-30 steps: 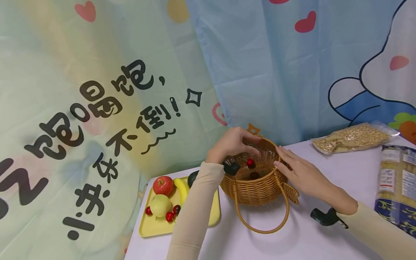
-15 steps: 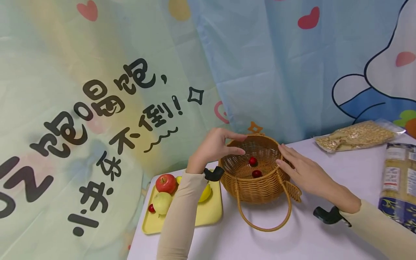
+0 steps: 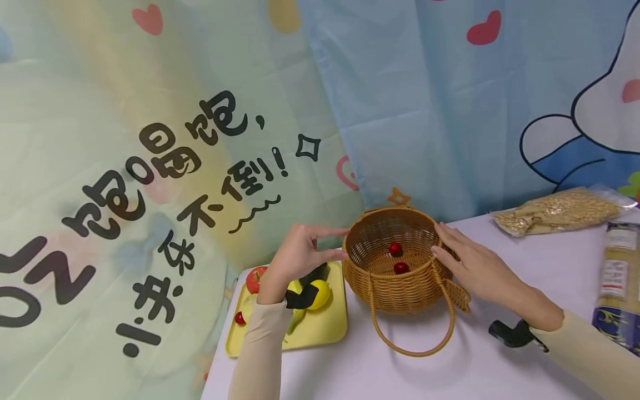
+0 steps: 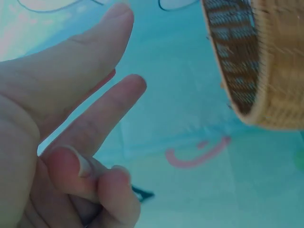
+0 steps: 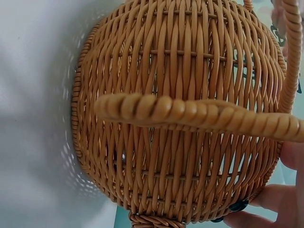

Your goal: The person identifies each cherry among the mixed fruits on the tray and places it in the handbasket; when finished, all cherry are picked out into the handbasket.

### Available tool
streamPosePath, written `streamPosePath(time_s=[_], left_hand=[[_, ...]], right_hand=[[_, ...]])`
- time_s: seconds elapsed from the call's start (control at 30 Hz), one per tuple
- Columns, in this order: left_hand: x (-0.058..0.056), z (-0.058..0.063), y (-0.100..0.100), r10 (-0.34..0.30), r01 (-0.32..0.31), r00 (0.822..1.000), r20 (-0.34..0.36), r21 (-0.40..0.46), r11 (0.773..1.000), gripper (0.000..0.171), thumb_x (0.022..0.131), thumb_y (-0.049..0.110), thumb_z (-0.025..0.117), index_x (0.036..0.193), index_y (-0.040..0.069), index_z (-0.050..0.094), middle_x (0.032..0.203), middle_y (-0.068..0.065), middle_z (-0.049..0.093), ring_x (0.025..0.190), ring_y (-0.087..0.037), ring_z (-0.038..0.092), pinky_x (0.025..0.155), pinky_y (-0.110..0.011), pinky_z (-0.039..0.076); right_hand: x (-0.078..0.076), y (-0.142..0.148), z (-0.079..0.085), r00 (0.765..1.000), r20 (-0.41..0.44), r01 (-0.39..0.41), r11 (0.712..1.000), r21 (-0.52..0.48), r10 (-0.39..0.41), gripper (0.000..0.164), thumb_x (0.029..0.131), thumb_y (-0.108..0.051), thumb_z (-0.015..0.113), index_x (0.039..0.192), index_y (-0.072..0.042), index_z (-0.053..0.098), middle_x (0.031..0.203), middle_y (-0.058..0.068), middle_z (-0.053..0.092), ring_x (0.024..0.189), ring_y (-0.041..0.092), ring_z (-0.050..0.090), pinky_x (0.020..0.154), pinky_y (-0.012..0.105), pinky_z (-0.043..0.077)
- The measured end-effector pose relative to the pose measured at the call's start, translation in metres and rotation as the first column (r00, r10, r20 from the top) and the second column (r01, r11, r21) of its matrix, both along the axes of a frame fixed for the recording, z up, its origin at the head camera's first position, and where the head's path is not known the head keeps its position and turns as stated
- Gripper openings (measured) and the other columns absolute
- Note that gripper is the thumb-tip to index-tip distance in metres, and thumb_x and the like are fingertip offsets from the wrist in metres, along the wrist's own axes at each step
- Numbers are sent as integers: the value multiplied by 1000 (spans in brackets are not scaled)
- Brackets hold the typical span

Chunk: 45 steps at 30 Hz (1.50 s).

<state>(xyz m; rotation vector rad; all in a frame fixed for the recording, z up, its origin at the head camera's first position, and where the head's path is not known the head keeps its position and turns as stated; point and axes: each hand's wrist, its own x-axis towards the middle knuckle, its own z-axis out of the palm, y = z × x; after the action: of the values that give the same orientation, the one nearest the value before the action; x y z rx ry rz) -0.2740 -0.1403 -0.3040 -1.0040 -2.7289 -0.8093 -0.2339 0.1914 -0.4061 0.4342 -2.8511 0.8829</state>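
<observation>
A brown wicker basket [image 3: 402, 294] stands on the white table with two red cherries [image 3: 395, 248] inside. Its handle [image 3: 415, 354] hangs down toward the front. My left hand [image 3: 295, 258] is left of the basket, thumb and index finger extended and the other fingers bent. Nothing is in that hand, and the left wrist view shows a gap between its fingertips [image 4: 135, 84] and the basket rim. At the right side, my right hand [image 3: 475, 266] rests with fairly straight fingers along the rim; in the right wrist view its fingers [image 5: 273, 197] touch the woven wall.
A yellow tray [image 3: 335, 328] left of the basket carries a red apple [image 3: 254, 279], a lemon [image 3: 320, 294], another cherry [image 3: 240, 318] and other fruit partly behind my left arm. A bag of grains [image 3: 560, 212] and a packaged item [image 3: 620, 278] lie at right. A printed curtain hangs behind.
My left hand has moved out of the basket to the left, above the tray. Both cherries now show on the basket's bottom; one was in mid-drop earlier. My right hand has stayed at the rim.
</observation>
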Motion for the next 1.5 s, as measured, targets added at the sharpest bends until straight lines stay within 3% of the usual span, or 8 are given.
streamPosePath(time_s=[0.17, 0.37, 0.63, 0.8, 0.93, 1.17, 1.43, 1.5], left_hand=[[10, -17, -32, 86, -86, 996, -1, 53, 995, 41, 74, 41, 78, 112, 46, 65, 90, 18, 71, 37, -12, 23, 38, -24, 21], [30, -38, -70, 189, -193, 981, 42, 107, 975, 41, 73, 42, 78, 111, 44, 66, 53, 8, 53, 36, -9, 26, 36, -24, 23], [49, -61, -108, 323, -327, 944, 68, 62, 943, 39, 71, 44, 79, 108, 41, 69, 44, 6, 36, 39, -6, 25, 40, -20, 20], [59, -74, -128, 391, -399, 911, 129, 39, 916, 42, 69, 39, 82, 109, 32, 72, 42, 3, 38, 38, -8, 27, 40, -20, 21], [67, -84, -140, 444, -450, 881, 165, -2, 893, 41, 69, 37, 82, 109, 34, 72, 44, 2, 42, 38, -9, 28, 39, -21, 20], [77, -98, -158, 488, -494, 852, 189, -18, 869, 39, 70, 33, 83, 108, 32, 72, 62, 8, 62, 40, -8, 30, 40, -20, 24], [92, -113, -190, 602, -609, 777, 184, -23, 793, 42, 68, 31, 85, 108, 28, 73, 48, 5, 35, 40, -7, 28, 40, -21, 24], [96, -117, -200, 617, -624, 769, 168, -8, 781, 41, 67, 30, 85, 107, 27, 74, 48, 6, 31, 40, -6, 25, 39, -21, 23]], right_hand=[[1, 1, -2, 1000, -13, -2, 1000, -1, 2, 68, 100, -51, 31, 152, -10, 16, 158, 17, 15, 140, 45, 24, 104, 66, 24], [1, 1, -3, 1000, -12, 9, 1000, -9, -9, 69, 100, -52, 31, 152, -11, 15, 158, 16, 14, 140, 45, 24, 104, 66, 23], [-2, 2, -4, 999, -27, -21, 1000, -13, 21, 66, 101, -47, 33, 152, -10, 12, 158, 19, 13, 138, 49, 25, 101, 68, 24], [-3, -1, -4, 1000, -23, -18, 1000, -15, 18, 67, 101, -48, 32, 152, -10, 12, 158, 18, 13, 138, 48, 24, 102, 67, 24], [-3, 0, -4, 1000, -12, -2, 1000, -14, 2, 69, 100, -52, 31, 153, -12, 11, 159, 16, 13, 139, 47, 23, 104, 67, 22], [-4, 1, -4, 1000, -24, -21, 1000, -17, 21, 67, 101, -49, 31, 153, -11, 11, 158, 19, 12, 138, 49, 24, 101, 68, 23], [-4, 0, -6, 999, -40, -17, 999, -38, 16, 67, 100, -50, 32, 152, -11, 13, 158, 17, 13, 139, 47, 24, 103, 66, 23], [-4, -1, -6, 999, -38, -19, 999, -41, 17, 67, 100, -49, 33, 152, -12, 13, 158, 16, 13, 139, 46, 24, 104, 66, 23]])
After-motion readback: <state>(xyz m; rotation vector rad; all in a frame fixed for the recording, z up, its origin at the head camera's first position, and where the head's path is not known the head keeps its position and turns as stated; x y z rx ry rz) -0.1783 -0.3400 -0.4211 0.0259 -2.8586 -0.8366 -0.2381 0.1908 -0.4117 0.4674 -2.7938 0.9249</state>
